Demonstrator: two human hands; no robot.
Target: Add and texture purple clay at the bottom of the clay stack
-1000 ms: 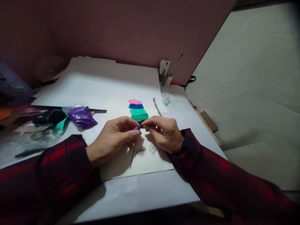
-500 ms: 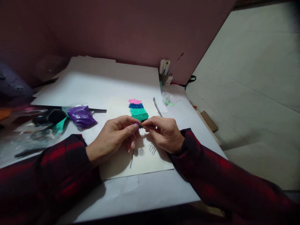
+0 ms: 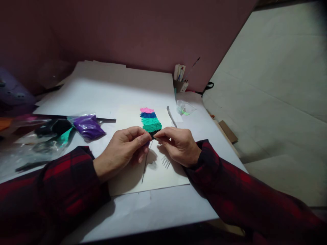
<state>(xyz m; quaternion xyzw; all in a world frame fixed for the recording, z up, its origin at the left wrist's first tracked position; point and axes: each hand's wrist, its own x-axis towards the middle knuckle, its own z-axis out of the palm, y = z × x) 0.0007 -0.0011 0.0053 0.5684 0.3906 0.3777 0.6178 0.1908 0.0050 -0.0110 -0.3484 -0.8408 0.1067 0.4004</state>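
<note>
My left hand [image 3: 129,144] is closed, with a bit of purple clay [image 3: 148,143] between thumb and fingers, mostly hidden. Close beside it, my right hand [image 3: 177,144] pinches thumb and forefinger together; what they hold, if anything, is too small to make out. Both sets of fingertips are at the black lower end of a rough-textured strip [image 3: 151,124] banded pink, blue and green. The strip lies on a cream sheet [image 3: 127,185]. A thin pointed tool [image 3: 144,168] lies below the left fingers. Under my right hand is a fork [image 3: 171,117], its handle and tines showing.
On the left lie a bag of purple clay [image 3: 89,127] and several clear plastic bags [image 3: 48,146]. Large white sheets [image 3: 114,86] cover the back of the table. A holder with pens [image 3: 181,80] stands at the wall, near a small clear bag [image 3: 185,108].
My left fingertips have drawn slightly left, away from the right ones, and a gap shows between them. The purple piece sits lower behind the left fingers. More of the strip's black end shows.
</note>
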